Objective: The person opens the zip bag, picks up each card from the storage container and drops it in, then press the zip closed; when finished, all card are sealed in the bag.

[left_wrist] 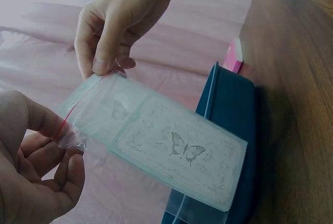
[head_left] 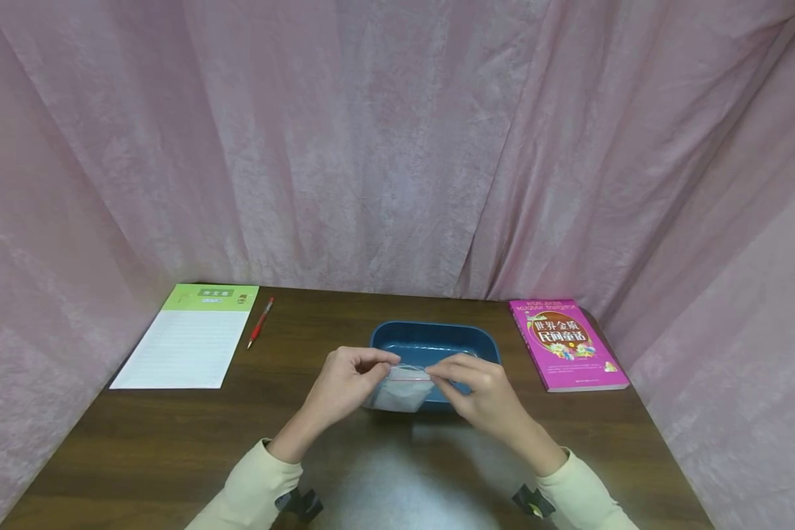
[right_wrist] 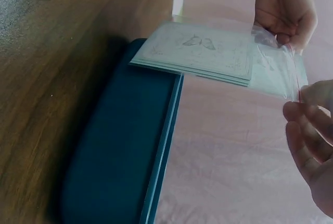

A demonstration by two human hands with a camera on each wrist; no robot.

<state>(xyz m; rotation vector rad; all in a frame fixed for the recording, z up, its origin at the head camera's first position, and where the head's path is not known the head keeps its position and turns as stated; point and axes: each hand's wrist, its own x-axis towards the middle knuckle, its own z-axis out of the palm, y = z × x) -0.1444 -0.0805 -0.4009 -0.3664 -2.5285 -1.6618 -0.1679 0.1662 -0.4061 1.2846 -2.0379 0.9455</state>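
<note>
A clear zip bag with a red line along its mouth hangs between my two hands, over the near edge of a blue plastic tub. Inside the bag is a stack of pale cards, the front one printed with a butterfly. My left hand pinches one end of the bag's mouth between thumb and fingers. At the opposite end, my right hand pinches the mouth in the same way. Part of the tub is hidden behind the bag and the hands.
At the left of the brown wooden table lies a lined writing pad with a green top, and a red pen beside it. A pink book lies at the right. Pink curtains enclose the table's back and sides.
</note>
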